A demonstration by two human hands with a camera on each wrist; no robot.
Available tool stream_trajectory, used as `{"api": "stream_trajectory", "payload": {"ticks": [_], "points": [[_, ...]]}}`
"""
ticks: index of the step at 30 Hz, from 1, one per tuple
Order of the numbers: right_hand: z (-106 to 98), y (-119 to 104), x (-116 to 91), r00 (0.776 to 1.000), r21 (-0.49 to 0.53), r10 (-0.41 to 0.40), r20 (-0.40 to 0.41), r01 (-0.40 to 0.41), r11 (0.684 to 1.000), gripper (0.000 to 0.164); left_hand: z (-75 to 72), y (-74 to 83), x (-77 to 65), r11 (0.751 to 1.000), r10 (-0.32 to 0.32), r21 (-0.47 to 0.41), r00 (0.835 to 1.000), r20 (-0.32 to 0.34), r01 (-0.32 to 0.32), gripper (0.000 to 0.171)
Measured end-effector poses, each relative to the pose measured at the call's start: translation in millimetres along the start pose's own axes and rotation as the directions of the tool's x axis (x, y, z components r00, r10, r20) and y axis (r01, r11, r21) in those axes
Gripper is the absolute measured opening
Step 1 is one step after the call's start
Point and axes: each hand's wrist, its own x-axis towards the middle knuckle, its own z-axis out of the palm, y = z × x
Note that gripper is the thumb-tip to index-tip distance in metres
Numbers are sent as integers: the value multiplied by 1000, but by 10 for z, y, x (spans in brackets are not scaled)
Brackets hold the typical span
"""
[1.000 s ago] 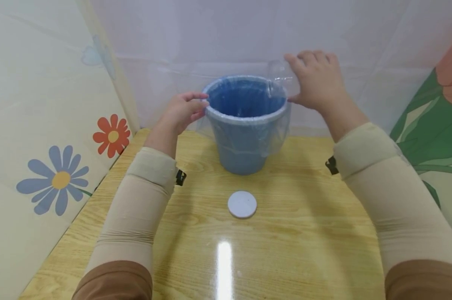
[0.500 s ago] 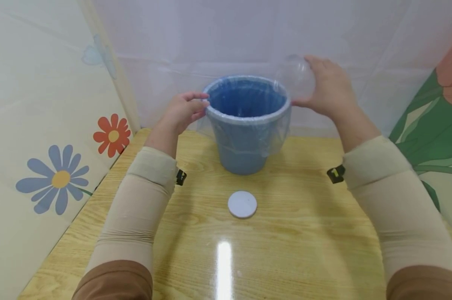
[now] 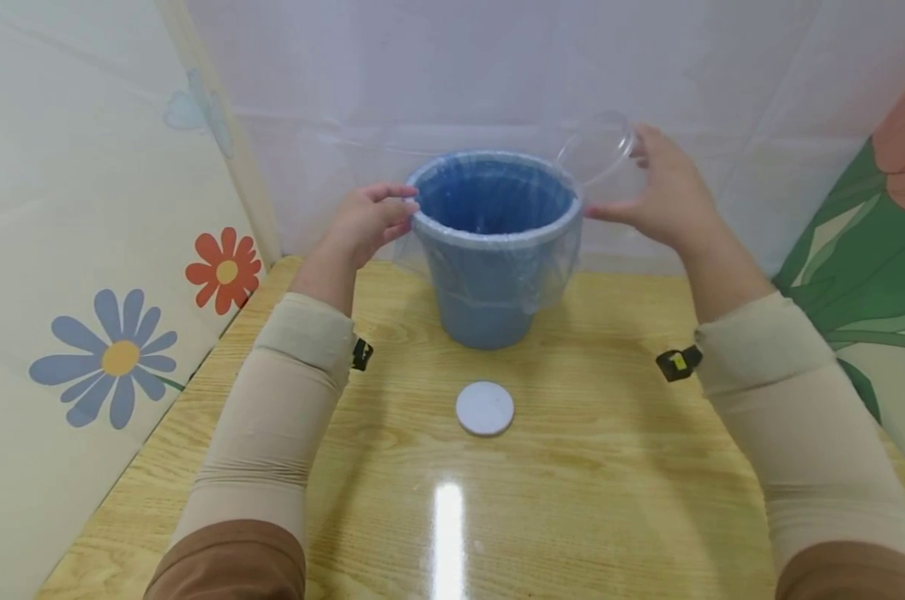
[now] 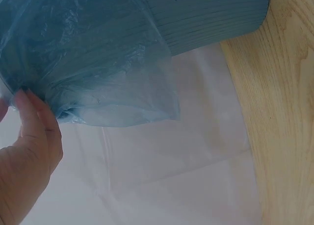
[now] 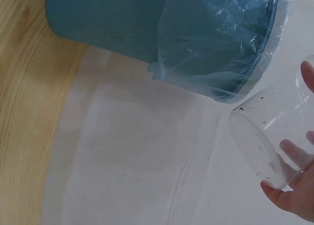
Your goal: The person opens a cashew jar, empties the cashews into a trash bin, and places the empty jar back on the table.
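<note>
A blue bin (image 3: 477, 310) stands upright on the table, lined with a clear plastic bag (image 3: 553, 271) folded over its rim. My left hand (image 3: 368, 223) pinches the rim and bag at the left side; in the left wrist view the bag bunches by its fingertips (image 4: 29, 100). Beside the right rim, my right hand (image 3: 668, 193) holds a clear cup (image 3: 592, 152), tilted with its mouth facing me in the head view. Dark specks cling to the cup's wall in the right wrist view, where fingers curl round the cup (image 5: 262, 137).
A white round disc (image 3: 485, 408) lies flat on the wooden table (image 3: 572, 467) in front of the bin. Close behind the bin hangs a pale cloth backdrop (image 3: 452, 75). Flower-printed panels (image 3: 85, 208) flank the table.
My right hand has drawn back to the right and turned the clear cup from over the bin's right rim to beside it. My left hand and the bin stay put.
</note>
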Motion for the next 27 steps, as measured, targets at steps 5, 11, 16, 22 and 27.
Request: {"api": "stream_trajectory", "payload": {"ticks": [5, 11, 16, 22, 27], "points": [[-20, -4, -72, 999, 57, 45, 4, -46, 997, 114, -8, -1, 3, 1000, 3, 9, 1000, -3, -3, 39], [-12, 11, -140, 998, 136, 63, 25, -66, 988, 111, -7, 2, 0, 1000, 4, 17, 1000, 2, -4, 39], [14, 51, -191, 997, 224, 62, 41, -69, 972, 104, -12, 4, -7, 999, 5, 31, 1000, 0, -5, 39], [53, 122, -279, 998, 310, 36, 43, -47, 950, 96, -8, 5, -8, 999, 1, 36, 1000, 4, -1, 40], [89, 187, -356, 999, 383, 23, 36, -35, 923, 92, -6, 8, 1, 999, -1, 34, 1000, 2, 1, 39]]}}
